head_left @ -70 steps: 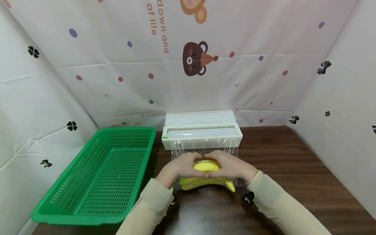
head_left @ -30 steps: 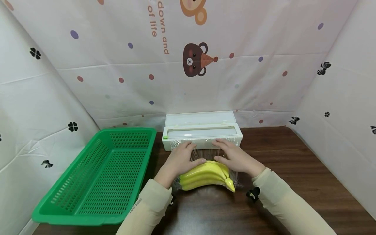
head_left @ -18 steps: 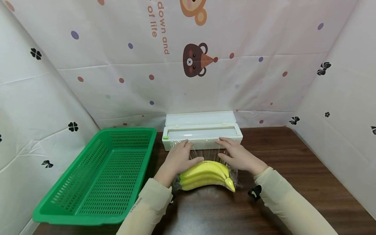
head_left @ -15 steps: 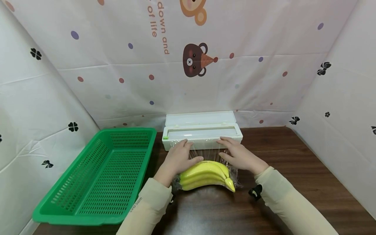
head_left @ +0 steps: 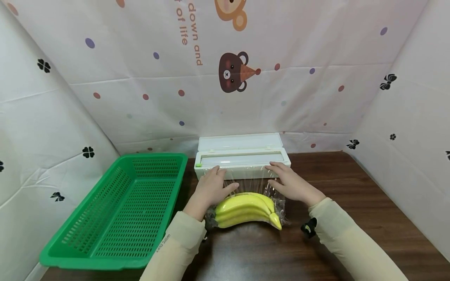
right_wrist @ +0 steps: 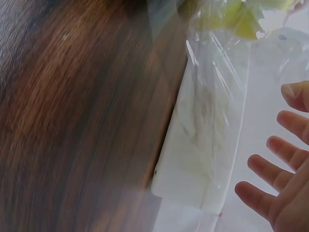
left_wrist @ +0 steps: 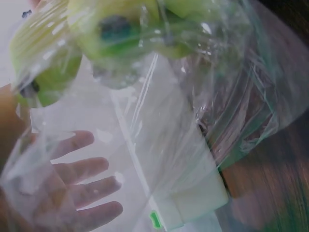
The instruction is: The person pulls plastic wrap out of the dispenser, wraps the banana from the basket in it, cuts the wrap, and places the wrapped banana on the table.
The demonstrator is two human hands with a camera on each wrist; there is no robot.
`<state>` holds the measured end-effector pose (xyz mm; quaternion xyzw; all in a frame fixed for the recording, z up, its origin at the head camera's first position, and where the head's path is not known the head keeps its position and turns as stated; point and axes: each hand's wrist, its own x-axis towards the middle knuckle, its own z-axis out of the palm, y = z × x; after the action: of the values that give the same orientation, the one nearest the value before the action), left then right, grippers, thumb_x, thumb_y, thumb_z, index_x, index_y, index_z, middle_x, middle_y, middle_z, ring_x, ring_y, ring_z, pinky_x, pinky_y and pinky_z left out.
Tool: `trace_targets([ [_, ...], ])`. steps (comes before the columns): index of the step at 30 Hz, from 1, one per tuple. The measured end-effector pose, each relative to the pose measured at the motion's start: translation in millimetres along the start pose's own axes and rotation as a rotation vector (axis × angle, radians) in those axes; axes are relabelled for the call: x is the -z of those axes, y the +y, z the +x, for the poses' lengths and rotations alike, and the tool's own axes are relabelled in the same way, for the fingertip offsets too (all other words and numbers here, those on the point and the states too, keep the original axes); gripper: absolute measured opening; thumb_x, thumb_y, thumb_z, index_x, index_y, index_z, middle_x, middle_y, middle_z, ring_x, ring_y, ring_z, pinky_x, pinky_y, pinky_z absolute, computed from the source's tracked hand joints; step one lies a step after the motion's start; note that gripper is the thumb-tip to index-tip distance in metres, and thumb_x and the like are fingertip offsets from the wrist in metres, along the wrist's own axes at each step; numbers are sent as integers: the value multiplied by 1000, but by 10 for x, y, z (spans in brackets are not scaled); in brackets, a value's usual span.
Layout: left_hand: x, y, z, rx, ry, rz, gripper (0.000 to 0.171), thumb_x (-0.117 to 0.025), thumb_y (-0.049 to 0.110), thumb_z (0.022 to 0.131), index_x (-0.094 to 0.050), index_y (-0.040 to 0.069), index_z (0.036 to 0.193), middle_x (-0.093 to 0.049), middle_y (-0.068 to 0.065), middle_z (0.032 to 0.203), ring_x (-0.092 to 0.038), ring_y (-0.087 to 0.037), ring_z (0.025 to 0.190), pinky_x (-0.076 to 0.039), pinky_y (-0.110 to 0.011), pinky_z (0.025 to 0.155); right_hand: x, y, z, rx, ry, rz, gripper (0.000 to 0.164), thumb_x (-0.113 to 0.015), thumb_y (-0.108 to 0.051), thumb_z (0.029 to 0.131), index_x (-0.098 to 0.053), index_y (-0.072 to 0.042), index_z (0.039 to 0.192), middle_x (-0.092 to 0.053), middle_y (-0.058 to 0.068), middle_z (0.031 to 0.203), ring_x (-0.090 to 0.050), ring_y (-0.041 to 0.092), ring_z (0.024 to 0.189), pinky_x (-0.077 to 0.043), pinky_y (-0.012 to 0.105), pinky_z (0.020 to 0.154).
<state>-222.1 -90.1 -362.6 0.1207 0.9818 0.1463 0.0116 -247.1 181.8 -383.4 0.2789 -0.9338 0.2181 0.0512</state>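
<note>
A bunch of yellow bananas (head_left: 244,210) lies on the table, wrapped in clear cling film (head_left: 281,207). The film runs back from it to a white cling film dispenser (head_left: 242,160) with its lid raised. My left hand (head_left: 212,187) is over the film at the left, fingers extended toward the dispenser's front and thumb above the bananas' back edge. On the right, my right hand (head_left: 291,185) holds its fingers spread near the dispenser's front. Both wrist views show film in front of the dispenser; whether the fingertips press on it, I cannot tell.
A green plastic basket (head_left: 123,218) with slotted walls stands left of the dispenser, close to my left forearm. Behind the dark wooden table (head_left: 337,203) hangs a white printed cloth (head_left: 158,109). A small green slider (head_left: 198,165) sits at the dispenser's left end.
Earlier both hands were together, cupped over the bananas. They have since moved apart, the left going left and the right going right, leaving the bananas lying on the table.
</note>
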Motion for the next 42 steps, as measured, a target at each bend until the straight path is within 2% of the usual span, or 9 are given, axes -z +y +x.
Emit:
trace_targets([
  [6, -12, -37, 42, 24, 5, 2, 56, -39, 44, 100, -38, 10, 144, -29, -17, 152, -29, -36, 140, -27, -55, 110, 7, 54, 2, -7, 1, 7, 52, -55, -22, 95, -40, -3, 141, -30, 26, 148, -31, 46, 134, -31, 60, 104],
  [11, -22, -64, 73, 54, -4, 0, 52, -38, 39, 101, -38, 10, 144, -29, -17, 152, -28, -36, 140, -27, -54, 110, 14, 109, -2, -28, -13, 8, 53, -53, -22, 96, -38, -3, 143, -27, 26, 149, -29, 47, 134, -32, 61, 102],
  [22, -27, -127, 107, 100, -5, -11, 54, -41, 40, 99, -39, 9, 144, -26, -17, 153, -26, -36, 141, -28, -56, 109, 12, 225, 2, -64, -1, 3, 56, -53, -21, 96, -33, -2, 145, -26, 26, 150, -26, 48, 135, -29, 62, 104],
  [36, 6, -169, 124, 137, 16, 31, 58, -45, 43, 97, -40, 6, 143, -26, -19, 153, -25, -36, 141, -29, -55, 109, 46, 310, -26, -112, 0, 59, 68, -52, -23, 96, -16, -1, 150, -23, 28, 150, -24, 48, 136, -27, 63, 105],
  [42, 7, -202, 140, 146, 47, 58, 62, -46, 46, 96, -40, 5, 142, -27, -20, 152, -28, -37, 139, -33, -55, 106, 57, 349, -11, -134, -1, 34, 67, -52, -24, 96, -18, 2, 149, -23, 27, 150, -21, 49, 137, -24, 63, 106],
])
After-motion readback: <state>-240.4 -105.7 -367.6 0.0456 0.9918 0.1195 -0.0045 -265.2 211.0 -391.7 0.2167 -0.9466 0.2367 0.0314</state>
